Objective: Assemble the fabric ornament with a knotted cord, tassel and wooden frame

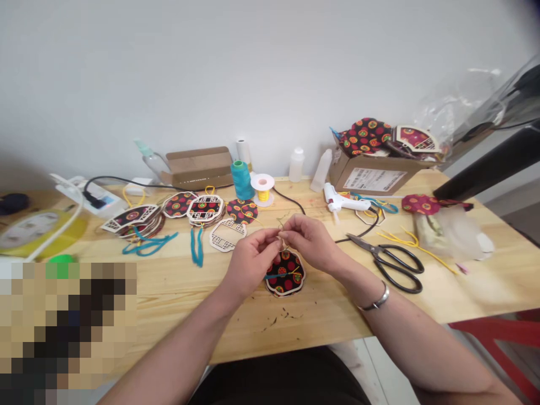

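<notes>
My left hand [252,260] and my right hand [313,242] meet fingertip to fingertip near the table's middle, both pinched closed. Between them shows a thin yellowish cord [282,224], partly hidden by the fingers. Just below lies an octagonal ornament [286,286] with a pale frame and dark, red-patterned fabric. A teal strand and a short yellow end cross its face. Left of my hands rests a bare lattice frame [223,235], with a loose patterned fabric piece [242,211] behind it.
Black-handled scissors [399,264] and a white glue gun [346,199] lie to the right. Behind stand a teal thread cone [242,181] and a yellow cord spool [263,194]. Stacked ornaments [206,209] are on the left. A cardboard box [371,175] sits back right. Dark scraps [274,322] dot the front.
</notes>
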A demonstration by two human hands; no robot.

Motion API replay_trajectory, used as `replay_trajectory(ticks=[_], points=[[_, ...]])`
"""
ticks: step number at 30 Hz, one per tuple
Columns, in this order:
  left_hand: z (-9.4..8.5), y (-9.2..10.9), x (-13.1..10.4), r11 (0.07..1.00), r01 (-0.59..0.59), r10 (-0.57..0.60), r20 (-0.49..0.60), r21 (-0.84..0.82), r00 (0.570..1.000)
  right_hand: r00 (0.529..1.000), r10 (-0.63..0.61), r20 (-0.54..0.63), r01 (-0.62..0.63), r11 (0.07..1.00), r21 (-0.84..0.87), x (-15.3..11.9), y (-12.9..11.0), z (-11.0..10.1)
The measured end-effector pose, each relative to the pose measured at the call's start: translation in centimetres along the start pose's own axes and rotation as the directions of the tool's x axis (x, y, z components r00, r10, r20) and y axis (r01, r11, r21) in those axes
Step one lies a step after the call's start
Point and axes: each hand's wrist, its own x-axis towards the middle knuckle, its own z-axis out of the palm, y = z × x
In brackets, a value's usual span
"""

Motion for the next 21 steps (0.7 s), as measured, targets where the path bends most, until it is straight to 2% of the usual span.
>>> replay_trajectory(ticks=[7, 11, 16, 21], points=[[-0.24, -0.46, 0.11, 0.993, -0.103, 0.108, -0.091, 0.055, 0.990, 1.000, 0.019, 0.015, -0.020, 0.999, 0.030, 0.05, -0.14, -0.07], [-0.31, -0.44, 0.23, 0.988, -0.110, 0.123, -0.127, 0.105, 0.984, 0.999, 0.030, 0.023, -0.031, 0.998, 0.061, 0.05, -0.19, -0.09], [-0.46, -0.09, 0.26, 0.988, -0.111, 0.121, -0.091, 0.102, 0.988, 0.996, 0.061, 0.060, -0.069, 0.988, 0.136, 0.07, -0.33, -0.27], [-0.88, 0.24, 0.40, 0.997, -0.061, 0.062, -0.024, 0.041, 0.998, 0.991, 0.065, 0.116, -0.089, 0.972, 0.216, 0.11, -0.64, -0.55]])
